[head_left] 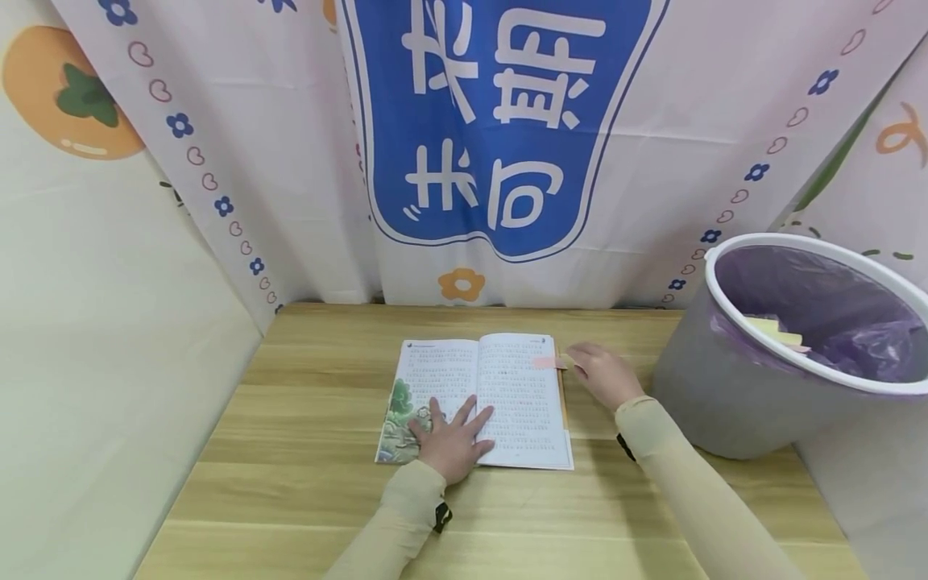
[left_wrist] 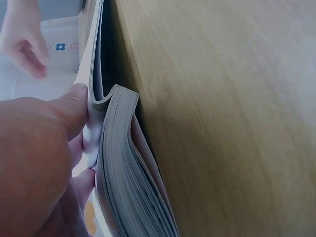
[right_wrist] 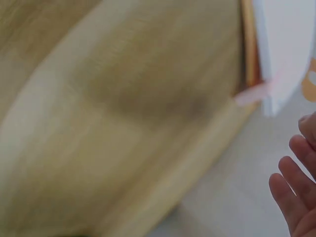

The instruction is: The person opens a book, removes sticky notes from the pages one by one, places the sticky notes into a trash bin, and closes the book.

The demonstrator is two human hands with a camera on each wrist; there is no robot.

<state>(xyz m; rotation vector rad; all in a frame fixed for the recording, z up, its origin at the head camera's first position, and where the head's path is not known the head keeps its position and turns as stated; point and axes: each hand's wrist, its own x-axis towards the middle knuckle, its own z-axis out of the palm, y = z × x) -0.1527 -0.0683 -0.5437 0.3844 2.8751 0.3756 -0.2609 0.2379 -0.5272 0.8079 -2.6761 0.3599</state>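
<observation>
An open book (head_left: 516,403) with printed text lies on the wooden table, a green drawing on its left page. My left hand (head_left: 451,447) rests spread over the lower middle of the pages. Seen edge-on in the left wrist view, the book's page block (left_wrist: 123,163) lies beside that hand (left_wrist: 39,148). A pink sticky tab (head_left: 548,363) juts out past the right page's edge. Just right of the tab is my right hand (head_left: 605,377), apart from the book. In the right wrist view its fingers (right_wrist: 291,185) are loosely bent, with nothing visible in them.
A grey bin (head_left: 696,379) with a white rim and purple liner stands at the right of the table (head_left: 290,451). Yellow and pink paper slips (head_left: 776,330) lie inside it. A printed curtain (head_left: 290,161) hangs behind the table.
</observation>
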